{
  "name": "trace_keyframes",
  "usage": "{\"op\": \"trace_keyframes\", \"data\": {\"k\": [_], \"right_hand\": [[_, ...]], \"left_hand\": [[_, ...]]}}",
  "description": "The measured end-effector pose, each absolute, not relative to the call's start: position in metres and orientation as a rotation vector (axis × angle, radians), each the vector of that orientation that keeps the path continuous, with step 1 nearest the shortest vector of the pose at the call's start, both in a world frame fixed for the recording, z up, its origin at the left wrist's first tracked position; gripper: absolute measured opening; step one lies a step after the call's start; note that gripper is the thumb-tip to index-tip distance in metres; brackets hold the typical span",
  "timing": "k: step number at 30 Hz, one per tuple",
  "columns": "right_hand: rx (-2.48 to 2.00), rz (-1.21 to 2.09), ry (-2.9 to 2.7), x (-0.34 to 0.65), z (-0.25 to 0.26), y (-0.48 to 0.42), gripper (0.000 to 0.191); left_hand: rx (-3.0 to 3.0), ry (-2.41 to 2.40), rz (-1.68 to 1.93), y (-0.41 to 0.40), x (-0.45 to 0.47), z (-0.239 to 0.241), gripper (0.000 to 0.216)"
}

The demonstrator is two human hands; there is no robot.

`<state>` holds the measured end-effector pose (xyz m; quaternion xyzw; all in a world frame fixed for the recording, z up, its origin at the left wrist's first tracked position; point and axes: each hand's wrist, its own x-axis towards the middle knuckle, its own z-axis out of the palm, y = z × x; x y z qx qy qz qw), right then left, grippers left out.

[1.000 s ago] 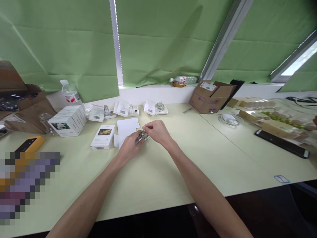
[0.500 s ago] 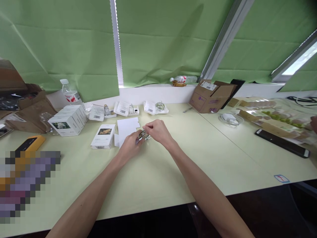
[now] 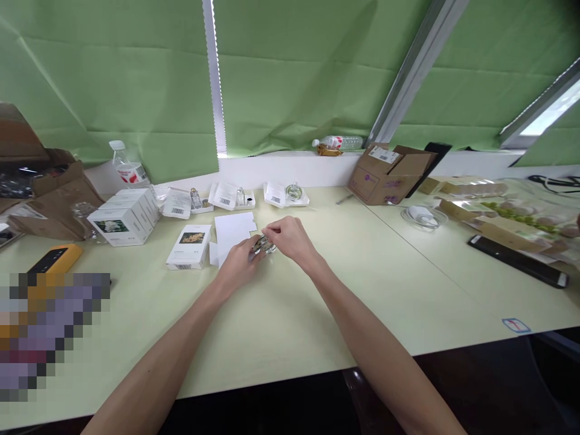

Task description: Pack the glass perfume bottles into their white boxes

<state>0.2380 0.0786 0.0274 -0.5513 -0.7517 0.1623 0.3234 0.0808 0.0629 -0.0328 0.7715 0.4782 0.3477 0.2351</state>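
Note:
In my left hand (image 3: pixel 242 260) is a small clear glass bottle (image 3: pixel 263 244) with a shiny surface, partly hidden by the fingers. My right hand (image 3: pixel 290 237) pinches at the top of the same bottle; the exact spot under its fingertips is hidden. An opened flat white carton (image 3: pixel 234 232) lies just behind and left of my left hand. Left of that is a white box (image 3: pixel 189 246) with a yellow flower picture. Behind my hands, a white tray (image 3: pixel 302 199) holds a round clear glass piece (image 3: pixel 293 192).
Two more white trays, one with a small bottle (image 3: pixel 240 196), line the wall. White boxes (image 3: pixel 124 220) stand left beside a water bottle (image 3: pixel 129 169). A cardboard box (image 3: pixel 385 175), white cable (image 3: pixel 423 217) and black phone-like bar (image 3: pixel 516 261) are right. An orange device (image 3: pixel 57 260) lies left.
Both hands stay on the glass bottle in almost the same pose. The view has shifted very slightly; a hand at the far right edge has mostly left the picture.

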Motion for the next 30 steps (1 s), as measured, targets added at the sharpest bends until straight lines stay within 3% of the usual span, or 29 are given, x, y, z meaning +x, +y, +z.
{"op": "trace_keyframes", "data": {"k": [4, 15, 23, 30], "right_hand": [[-1.45, 0.522, -1.951, 0.241, 0.028, 0.079, 0.035], [-1.586, 0.177, -2.001, 0.229, 0.021, 0.077, 0.037], [-1.44, 0.479, -1.918, 0.237, 0.023, 0.077, 0.035], [-1.398, 0.505, -1.873, 0.239, 0.021, 0.079, 0.03]], "left_hand": [[2.126, 1.297, 0.958, 0.063, 0.08, -0.033, 0.027], [2.134, 1.309, 0.949, 0.066, 0.08, -0.036, 0.026], [2.13, 1.288, 0.983, 0.063, 0.08, -0.033, 0.024], [2.151, 1.289, 0.968, 0.063, 0.079, -0.032, 0.022]]}}
